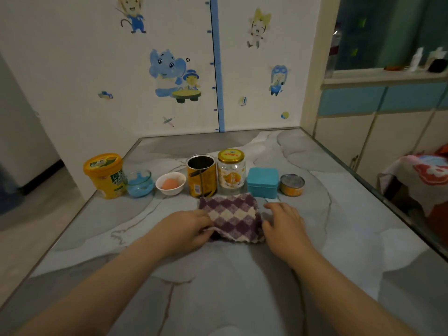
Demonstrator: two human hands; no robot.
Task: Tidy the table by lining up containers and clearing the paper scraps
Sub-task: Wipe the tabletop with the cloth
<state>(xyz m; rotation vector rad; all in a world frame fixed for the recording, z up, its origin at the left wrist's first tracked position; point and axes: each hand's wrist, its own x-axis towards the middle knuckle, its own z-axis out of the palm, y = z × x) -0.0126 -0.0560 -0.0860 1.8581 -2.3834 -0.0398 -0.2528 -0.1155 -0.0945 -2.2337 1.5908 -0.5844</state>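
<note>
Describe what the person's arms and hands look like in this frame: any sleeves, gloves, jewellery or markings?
Both arms are bare as far up as the frame shows; no sleeve edge comes into view. The left hand and the right hand wear no gloves. No rings, watch, bracelet or markings can be made out on the hands, wrists or forearms, though the picture is dim and somewhat soft.

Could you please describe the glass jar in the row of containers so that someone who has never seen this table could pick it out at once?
On the grey marble table, a row of containers stands beyond the purple checked cloth. The glass jar is near the middle, between the open yellow can and the teal tin box. It alone has clear walls, a yellow screw lid and an orange fruit label.
</note>
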